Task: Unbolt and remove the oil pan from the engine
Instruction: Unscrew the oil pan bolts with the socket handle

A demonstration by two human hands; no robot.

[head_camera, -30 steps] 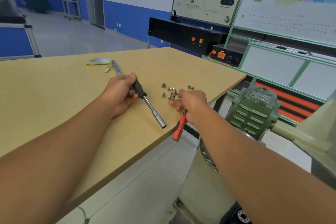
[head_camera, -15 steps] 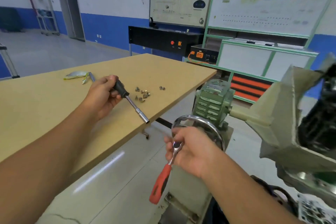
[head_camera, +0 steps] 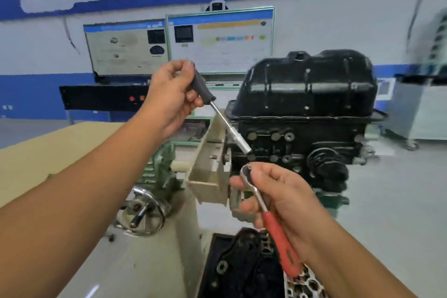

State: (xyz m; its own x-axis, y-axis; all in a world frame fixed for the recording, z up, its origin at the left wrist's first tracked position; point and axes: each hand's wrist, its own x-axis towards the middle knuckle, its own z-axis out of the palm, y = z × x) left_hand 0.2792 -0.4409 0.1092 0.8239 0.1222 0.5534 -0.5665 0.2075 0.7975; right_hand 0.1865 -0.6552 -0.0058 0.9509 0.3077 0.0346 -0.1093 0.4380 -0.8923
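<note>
Oil pan (head_camera: 307, 84) sat on top of the upturned engine (head_camera: 297, 147), just beyond both hands, right hand nearer to it. My left hand (head_camera: 169, 99) gripped the socket driver (head_camera: 222, 113) by its dark handle, tip angled down toward the block. My right hand (head_camera: 278, 198) curled round the ratchet (head_camera: 263, 208) with its red grip, head up. Pan looked like stamped steel: stiff, moderately heavy, glossy, probably oily and slick. I reckoned the flange rim was the place to hold, both hands on opposite sides, lifting straight up. Couldn't tell whether any bolts remained.
</note>
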